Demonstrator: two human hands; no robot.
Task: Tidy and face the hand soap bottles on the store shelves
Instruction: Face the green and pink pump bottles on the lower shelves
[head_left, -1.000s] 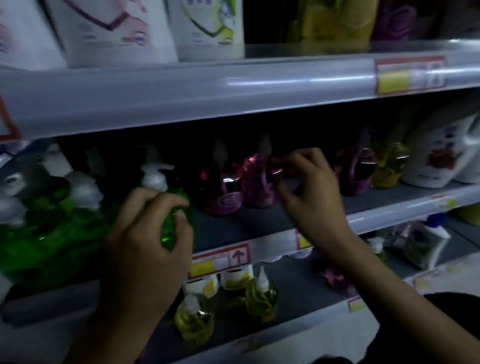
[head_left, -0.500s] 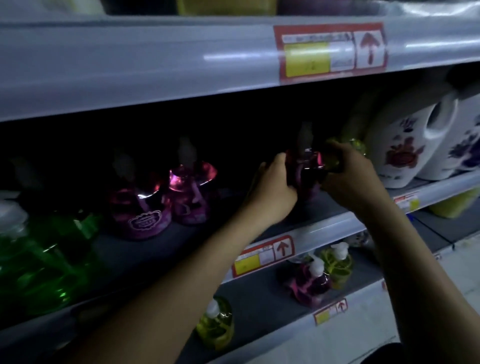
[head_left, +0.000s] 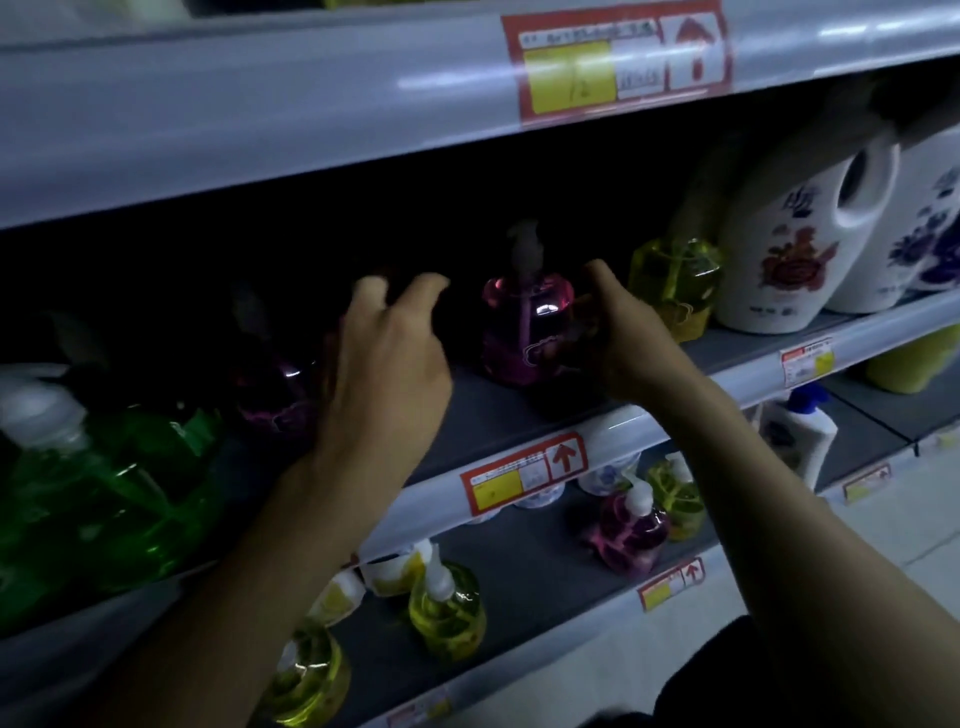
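Left hand (head_left: 387, 358) now off pink bottle (head_left: 524, 332) (right hand (head_left: 618, 338) round its side)

Upper right of the frame, on the upper shelf edge (head_left: 260, 114), we read the upper price tag (head_left: 618, 62): a red up-arrow on white, and a dark stroke like a 7 on its yellow panel. Its fine print is blurred. The centre tag (head_left: 524, 473) on the middle shelf edge (head_left: 649, 421) and the lower tag (head_left: 670, 584), lower right, carry the same red arrow. The far-right tag (head_left: 808, 358) is illegible to us. We cannot make out the dark characters on the white jug (head_left: 789, 244) at right.
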